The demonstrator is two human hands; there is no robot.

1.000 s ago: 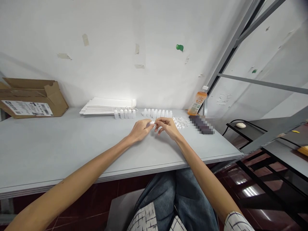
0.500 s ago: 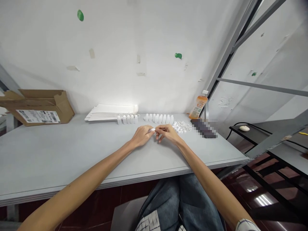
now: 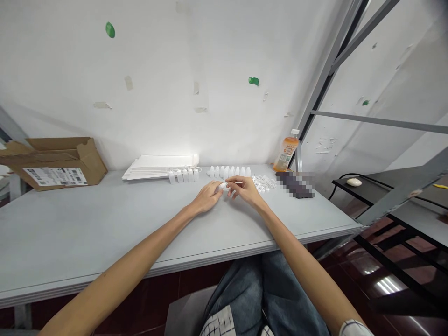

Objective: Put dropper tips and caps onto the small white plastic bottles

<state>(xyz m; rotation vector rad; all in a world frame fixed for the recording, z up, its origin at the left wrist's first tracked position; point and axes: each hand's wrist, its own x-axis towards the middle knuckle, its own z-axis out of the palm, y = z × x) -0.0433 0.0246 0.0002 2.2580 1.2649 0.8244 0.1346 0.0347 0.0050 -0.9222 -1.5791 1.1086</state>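
Note:
My left hand (image 3: pixel 206 197) is closed around a small white plastic bottle (image 3: pixel 222 185), which lies tipped sideways just over the table. At the bottle's right end, the thumb and forefinger of my right hand (image 3: pixel 248 189) press together, the other fingers loosely curled; whether a small part sits between them is hidden. Beyond my hands stands a row of small white bottles (image 3: pixel 229 171) with bare tops. Another short row of bottles (image 3: pixel 184 176), with thin tips and loops on top, stands to the left. A heap of small white caps with straps (image 3: pixel 264 183) lies right of my right hand.
Flat white sheets or envelopes (image 3: pixel 159 165) are stacked against the wall. An opened cardboard box (image 3: pixel 59 165) stands far left. At the right are an orange drink bottle (image 3: pixel 287 151) and a dark blurred object (image 3: pixel 296 185). The grey table's (image 3: pixel 140 224) front edge runs before my lap.
The bottle's white body shows more between my hands, and the thin loop beneath my right fingers is out of sight. My hands stay in nearly the same place; the view has shifted slightly.

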